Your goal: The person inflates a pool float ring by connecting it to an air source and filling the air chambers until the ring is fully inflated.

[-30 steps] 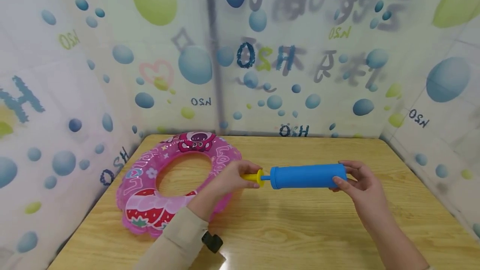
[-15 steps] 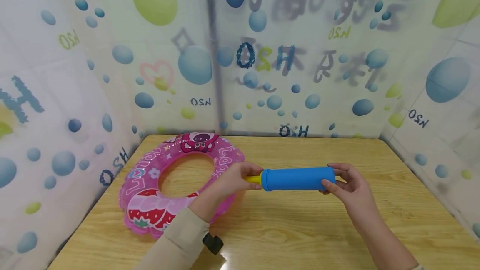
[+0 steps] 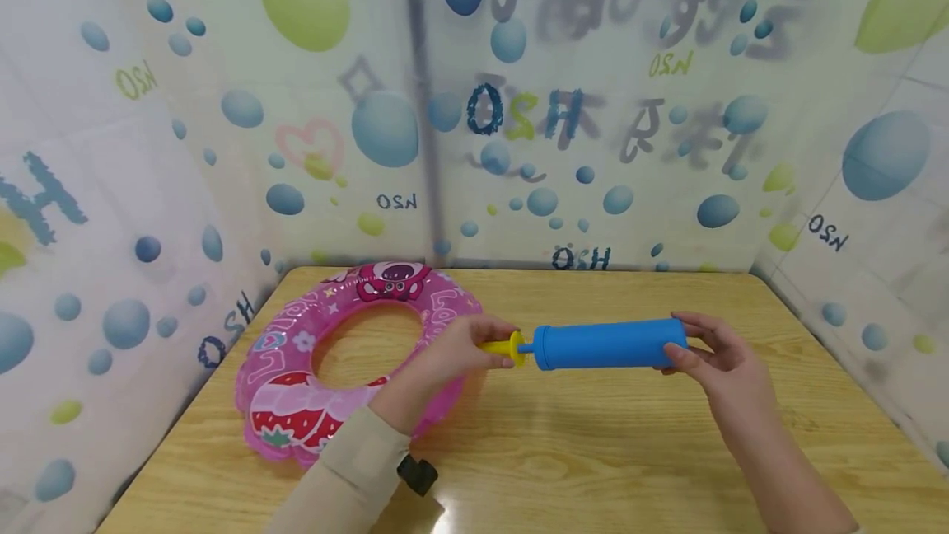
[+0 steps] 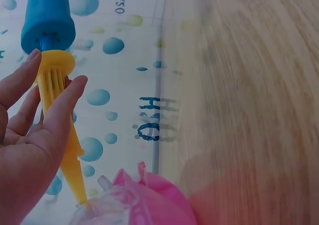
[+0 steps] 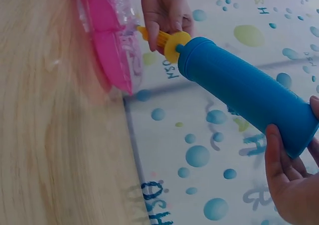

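A blue hand air pump (image 3: 608,344) is held level above the table, its yellow nozzle (image 4: 55,88) pointing left. My left hand (image 3: 463,348) pinches the ribbed yellow piece between thumb and fingers. At the pump's other end my right hand (image 3: 730,369) grips the blue barrel (image 5: 249,90). A short length of blue rod shows between the yellow collar and the barrel. The pink swim ring (image 3: 285,369), inflated and printed with strawberries and a bear, lies at the left. In the left wrist view the nozzle's tip meets the ring's clear plastic (image 4: 107,207).
Everything is over a light wooden table (image 3: 630,452). Walls covered in a bubble-print sheet (image 3: 615,147) rise behind it and on both sides. A black strap piece (image 3: 418,475) sits at my left sleeve (image 3: 356,468).
Half a second ago the barrel was pushed left against the yellow collar; now my right hand has drawn it back right, exposing the rod, much as one second ago. My left hand stays nearly still.
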`<state>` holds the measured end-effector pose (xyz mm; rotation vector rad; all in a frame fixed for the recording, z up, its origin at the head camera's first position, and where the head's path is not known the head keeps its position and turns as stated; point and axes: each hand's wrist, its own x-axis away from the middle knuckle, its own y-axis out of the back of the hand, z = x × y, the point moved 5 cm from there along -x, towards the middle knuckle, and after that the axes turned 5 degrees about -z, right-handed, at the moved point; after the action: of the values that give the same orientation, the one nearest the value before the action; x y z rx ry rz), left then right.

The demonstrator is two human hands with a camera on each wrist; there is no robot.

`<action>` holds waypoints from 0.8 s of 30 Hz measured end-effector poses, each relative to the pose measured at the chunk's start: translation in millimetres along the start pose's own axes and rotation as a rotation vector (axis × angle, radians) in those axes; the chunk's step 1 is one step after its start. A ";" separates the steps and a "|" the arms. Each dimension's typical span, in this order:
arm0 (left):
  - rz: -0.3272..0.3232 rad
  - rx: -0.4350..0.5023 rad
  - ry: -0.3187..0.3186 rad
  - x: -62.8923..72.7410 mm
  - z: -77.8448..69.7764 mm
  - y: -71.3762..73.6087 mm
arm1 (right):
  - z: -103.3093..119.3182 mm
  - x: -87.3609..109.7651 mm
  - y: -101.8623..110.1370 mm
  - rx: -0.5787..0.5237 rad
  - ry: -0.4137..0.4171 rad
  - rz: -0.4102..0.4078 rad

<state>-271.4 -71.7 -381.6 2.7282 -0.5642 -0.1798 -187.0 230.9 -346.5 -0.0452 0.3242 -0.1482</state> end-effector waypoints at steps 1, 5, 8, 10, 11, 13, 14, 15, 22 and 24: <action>-0.003 -0.003 0.001 0.2 -0.5 1.6 | 1.5 -0.4 2.7 -0.022 0.009 -0.005; -0.013 -0.017 -0.007 0.7 0.0 8.6 | 6.4 -1.9 14.4 -0.095 0.039 -0.024; -0.018 -0.032 -0.004 0.8 2.8 14.2 | 9.1 -3.0 22.9 -0.141 0.055 -0.037; -0.026 -0.049 -0.003 0.8 5.6 18.6 | 10.3 -3.5 28.4 -0.167 0.054 -0.048; -0.031 -0.059 -0.002 0.9 7.0 20.9 | 10.9 -3.7 31.0 -0.177 0.054 -0.054; -0.044 -0.075 0.010 0.9 10.9 25.9 | 11.7 -4.2 35.5 -0.204 0.054 -0.061; -0.052 -0.085 0.020 1.4 12.8 28.4 | 11.9 -4.4 37.4 -0.220 0.053 -0.063; -0.058 -0.092 0.028 1.8 14.7 30.9 | 12.2 -4.6 39.0 -0.238 0.056 -0.063; -0.084 -0.085 0.050 6.8 21.9 42.7 | 15.3 -4.6 44.7 -0.340 0.113 -0.041; -0.087 -0.077 0.041 7.8 21.4 43.7 | 16.3 -4.5 44.7 -0.344 0.123 -0.036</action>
<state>-284.1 -119.1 -386.2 2.6763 -0.4193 -0.1629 -179.8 276.1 -332.7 -0.3841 0.4691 -0.1301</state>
